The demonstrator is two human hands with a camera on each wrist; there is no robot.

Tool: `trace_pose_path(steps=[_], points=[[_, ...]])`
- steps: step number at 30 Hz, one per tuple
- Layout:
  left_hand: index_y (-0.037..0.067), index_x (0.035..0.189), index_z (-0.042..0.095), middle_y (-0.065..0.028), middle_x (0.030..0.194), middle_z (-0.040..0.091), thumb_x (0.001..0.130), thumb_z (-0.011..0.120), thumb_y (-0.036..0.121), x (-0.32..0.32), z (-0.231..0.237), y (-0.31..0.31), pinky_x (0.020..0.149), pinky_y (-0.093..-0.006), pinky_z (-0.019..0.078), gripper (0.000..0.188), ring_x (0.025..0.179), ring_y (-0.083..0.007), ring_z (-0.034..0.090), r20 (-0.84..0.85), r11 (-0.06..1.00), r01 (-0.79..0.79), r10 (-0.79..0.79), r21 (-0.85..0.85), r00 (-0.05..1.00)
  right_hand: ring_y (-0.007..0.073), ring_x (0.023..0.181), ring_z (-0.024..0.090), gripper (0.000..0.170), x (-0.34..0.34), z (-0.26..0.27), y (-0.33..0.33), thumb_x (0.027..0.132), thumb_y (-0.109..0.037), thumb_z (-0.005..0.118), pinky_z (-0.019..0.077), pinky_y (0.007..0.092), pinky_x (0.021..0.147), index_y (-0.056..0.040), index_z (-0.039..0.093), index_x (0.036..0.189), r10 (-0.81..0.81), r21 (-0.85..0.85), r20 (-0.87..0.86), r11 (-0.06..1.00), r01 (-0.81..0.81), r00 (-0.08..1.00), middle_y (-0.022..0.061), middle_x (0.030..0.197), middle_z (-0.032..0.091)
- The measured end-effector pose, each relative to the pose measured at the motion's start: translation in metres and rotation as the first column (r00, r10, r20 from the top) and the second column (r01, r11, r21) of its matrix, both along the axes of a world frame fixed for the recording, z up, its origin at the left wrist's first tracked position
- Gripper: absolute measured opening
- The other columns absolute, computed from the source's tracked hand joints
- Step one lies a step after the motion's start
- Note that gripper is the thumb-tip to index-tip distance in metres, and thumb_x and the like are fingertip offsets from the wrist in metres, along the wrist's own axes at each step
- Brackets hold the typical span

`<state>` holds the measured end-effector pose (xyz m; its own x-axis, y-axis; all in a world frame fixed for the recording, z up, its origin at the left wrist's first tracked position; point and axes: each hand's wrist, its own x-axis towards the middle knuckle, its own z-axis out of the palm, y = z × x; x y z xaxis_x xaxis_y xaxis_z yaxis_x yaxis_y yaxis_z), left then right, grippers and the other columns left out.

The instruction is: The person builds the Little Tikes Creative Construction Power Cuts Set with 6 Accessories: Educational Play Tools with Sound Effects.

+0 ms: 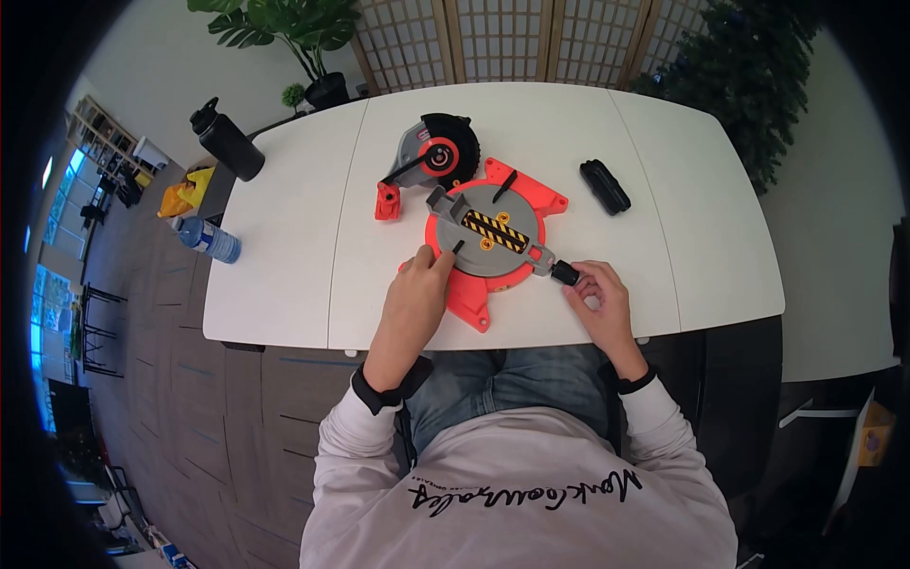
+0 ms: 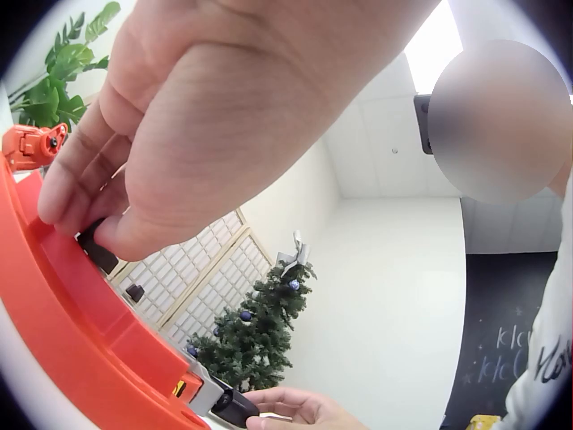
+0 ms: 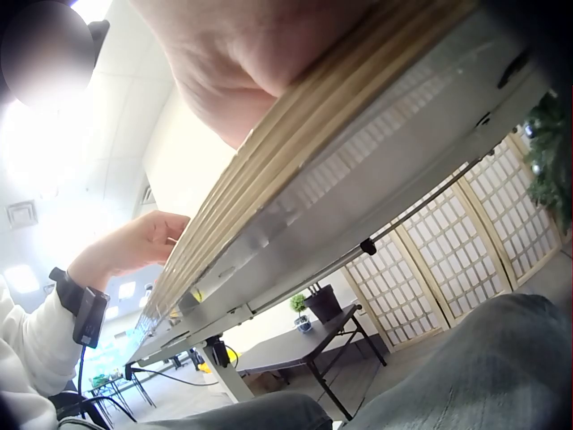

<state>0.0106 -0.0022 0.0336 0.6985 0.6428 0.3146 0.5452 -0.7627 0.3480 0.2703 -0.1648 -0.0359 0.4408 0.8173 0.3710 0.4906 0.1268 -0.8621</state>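
Observation:
A toy mitre saw base lies on the table, with a red frame [image 1: 466, 302] and a round grey turntable [image 1: 460, 218]. My left hand [image 1: 415, 289] is at its near left rim, where the thumb and fingers pinch a small black piece [image 2: 98, 251]. My right hand [image 1: 603, 302] holds the black knob [image 1: 566, 273] at the end of the turntable's grey arm, thumb and fingertips around it. Its fingers are hidden behind the table edge in the right wrist view. The detached saw head [image 1: 438, 156], grey with a black blade and red hinge, lies just beyond the base.
A black case-like object [image 1: 605, 187] lies to the right on the white table [image 1: 284, 284]. A black flask [image 1: 227, 140] and a clear water bottle [image 1: 209, 239] stand by the left edge. A plant [image 1: 305, 43] and folding screen [image 1: 498, 43] are behind.

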Motion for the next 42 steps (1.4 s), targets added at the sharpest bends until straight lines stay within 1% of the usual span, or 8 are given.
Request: trace_pose_path(steps=[8, 14, 17, 21, 30, 36, 39, 42], points=[[-0.001, 0.114, 0.072, -0.0164, 0.098, 0.067, 0.092, 0.072, 0.003, -0.013, 0.013, 0.019, 0.074, -0.04, 0.0587, 0.022, 0.085, -0.0306, 0.071, 0.138, 0.983, 0.042, -0.017, -0.178, 0.99, 0.0133, 0.083, 0.067, 0.037, 0.002, -0.002, -0.002, 0.091, 0.0, 0.078, 0.0568, 0.0257, 0.071, 0.0021, 0.07, 0.128, -0.022, -0.012, 0.032, 1.0, 0.022, 0.999, 0.0098, 0.104, 0.066], [-0.001, 0.118, 0.071, -0.0165, 0.098, 0.069, 0.088, 0.082, 0.02, -0.02, 0.014, 0.083, 0.071, -0.0398, 0.0587, 0.038, 0.088, -0.0309, 0.071, 0.259, 0.968, -0.238, 0.21, 0.081, 0.943, 0.0138, 0.082, 0.068, 0.028, 0.003, -0.004, 0.0, 0.093, -0.001, 0.078, 0.0568, 0.0261, 0.071, 0.0036, 0.07, 0.119, -0.031, -0.009, -0.01, 0.999, 0.031, 0.999, 0.0108, 0.102, 0.066], [-0.003, 0.114, 0.07, -0.0203, 0.099, 0.069, 0.084, 0.084, 0.028, -0.02, -0.011, 0.126, 0.074, -0.0454, 0.0588, 0.045, 0.091, -0.0373, 0.071, 0.171, 0.897, -0.316, 0.274, 0.308, 0.946, 0.0138, 0.082, 0.068, 0.026, 0.003, -0.004, 0.001, 0.093, -0.001, 0.078, 0.0566, 0.026, 0.071, 0.004, 0.069, 0.117, -0.028, 0.0, -0.011, 1.0, 0.028, 1.0, 0.0108, 0.101, 0.066], [0.0, 0.098, 0.069, -0.0228, 0.088, 0.073, 0.079, 0.086, 0.031, 0.001, -0.014, 0.16, 0.076, -0.0488, 0.0601, 0.04, 0.085, -0.0453, 0.073, -0.07, 0.946, -0.32, 0.323, 0.053, 0.944, 0.0138, 0.081, 0.068, 0.026, 0.003, -0.002, 0.0, 0.092, -0.001, 0.078, 0.0562, 0.0261, 0.07, 0.0041, 0.069, 0.116, -0.021, 0.003, -0.029, 1.0, 0.021, 0.999, 0.0106, 0.1, 0.065], [-0.001, 0.094, 0.074, -0.0235, 0.096, 0.076, 0.079, 0.083, 0.021, 0.037, -0.004, 0.166, 0.08, -0.0486, 0.0631, 0.027, 0.091, -0.0423, 0.076, -0.207, 0.895, -0.443, 0.443, 0.052, 0.872, 0.0134, 0.079, 0.067, 0.024, 0.002, -0.005, 0.001, 0.091, 0.0, 0.078, 0.0557, 0.0259, 0.069, 0.0042, 0.07, 0.114, -0.003, 0.053, -0.038, 0.999, 0.005, 0.999, 0.01, 0.097, 0.065], [-0.001, 0.092, 0.074, -0.025, 0.097, 0.076, 0.079, 0.078, 0.017, 0.029, -0.018, 0.195, 0.08, -0.0472, 0.062, 0.023, 0.09, -0.0425, 0.076, -0.065, 0.908, -0.418, 0.416, -0.022, 0.907, 0.0109, 0.085, 0.064, 0.027, 0.005, -0.007, -0.002, 0.092, -0.001, 0.078, 0.0548, 0.0237, 0.073, 0.0052, 0.07, 0.117, 0.017, 0.007, -0.052, 1.0, -0.016, 0.999, 0.0075, 0.101, 0.064], [-0.005, 0.095, 0.074, -0.0227, 0.085, 0.076, 0.084, 0.079, 0.026, 0.022, 0.011, 0.172, 0.076, -0.045, 0.0611, 0.033, 0.079, -0.038, 0.077, 0.092, 0.919, -0.366, 0.381, -0.145, 0.92, 0.0112, 0.085, 0.064, 0.027, 0.006, -0.007, -0.001, 0.092, -0.001, 0.079, 0.055, 0.0239, 0.073, 0.0052, 0.07, 0.116, 0.011, 0.014, -0.04, 1.0, -0.01, 0.999, 0.0077, 0.101, 0.064], [-0.004, 0.101, 0.073, -0.0216, 0.094, 0.076, 0.086, 0.079, 0.019, 0.022, 0.016, 0.165, 0.074, -0.0408, 0.0575, 0.029, 0.081, -0.0336, 0.076, 0.376, 0.962, -0.156, 0.233, -0.225, 0.897, 0.0112, 0.084, 0.064, 0.026, 0.005, -0.004, -0.002, 0.092, -0.001, 0.079, 0.0551, 0.0238, 0.072, 0.0051, 0.07, 0.116, 0.009, 0.002, -0.036, 1.0, -0.009, 0.999, 0.0079, 0.101, 0.064]])
